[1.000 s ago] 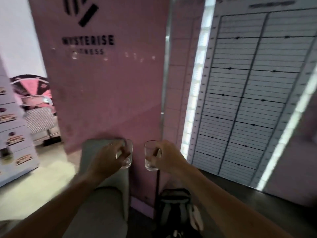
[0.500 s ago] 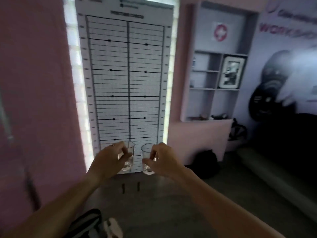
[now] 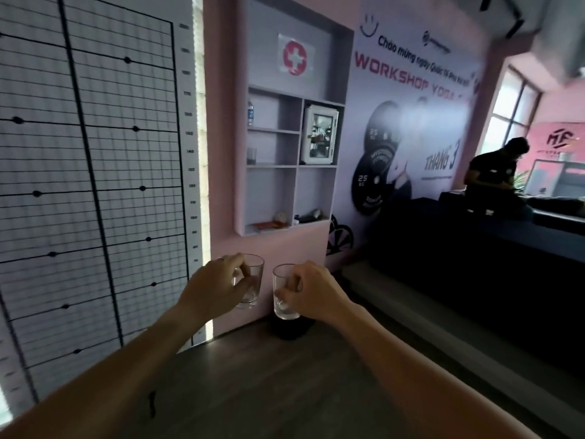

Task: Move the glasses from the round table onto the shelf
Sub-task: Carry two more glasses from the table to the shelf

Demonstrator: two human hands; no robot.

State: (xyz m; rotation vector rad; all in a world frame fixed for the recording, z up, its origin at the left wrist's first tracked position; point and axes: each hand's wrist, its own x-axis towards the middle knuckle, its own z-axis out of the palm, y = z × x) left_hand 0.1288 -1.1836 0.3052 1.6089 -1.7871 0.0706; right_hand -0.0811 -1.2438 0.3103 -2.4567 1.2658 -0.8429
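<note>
I carry two clear drinking glasses in the air in front of me. My left hand (image 3: 213, 288) is shut on the left glass (image 3: 253, 280), held upright. My right hand (image 3: 308, 288) is shut on the right glass (image 3: 283, 299), also upright, a little lower. The two glasses are close together but apart. Ahead and above them, a grey recessed wall shelf (image 3: 272, 166) with several compartments is set into the pink wall. Its compartments hold a small bottle, a dark cup and a white cabinet. The round table is out of view.
A tall lined height chart (image 3: 88, 172) covers the wall at left. A dark bag (image 3: 292, 327) lies on the floor below the glasses. A long dark counter (image 3: 474, 248) runs along the right, with a person (image 3: 493, 169) behind it. Wooden floor stretches under my arms.
My view has swung right and moved closer: the pink panel gave way to the chart, then the shelf grew larger ahead. Both hands kept hold of their glasses throughout.
</note>
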